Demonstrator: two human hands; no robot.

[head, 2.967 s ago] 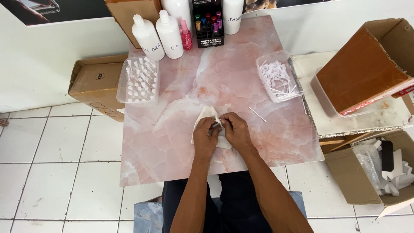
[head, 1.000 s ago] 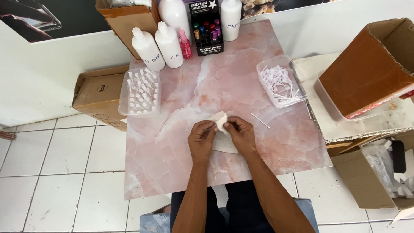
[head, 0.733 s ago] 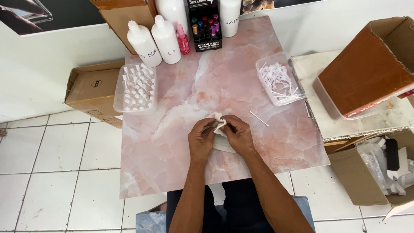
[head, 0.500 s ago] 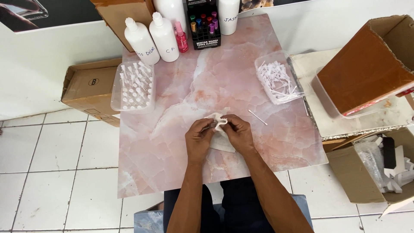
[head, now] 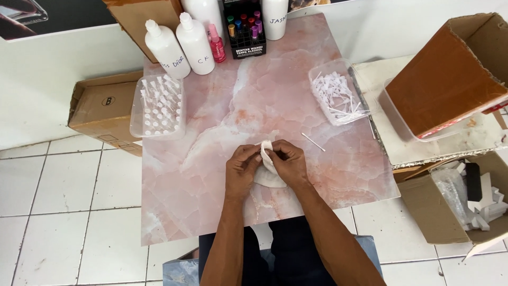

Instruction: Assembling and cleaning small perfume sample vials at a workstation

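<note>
White cloth (head: 266, 168), pink-marbled table (head: 248, 100)

Left hand (head: 242, 172) and right hand (head: 286, 163) pinch white cloth (head: 266, 159).

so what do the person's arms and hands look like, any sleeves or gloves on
Both arms are bare right up to the bottom edge of the picture: no sleeves show. The left hand and the right hand wear no gloves, and no rings, watch or bracelets can be seen on fingers or wrists. Below the arms, dark trousers cover the lap.

Bare forearms, dark trousers
</note>
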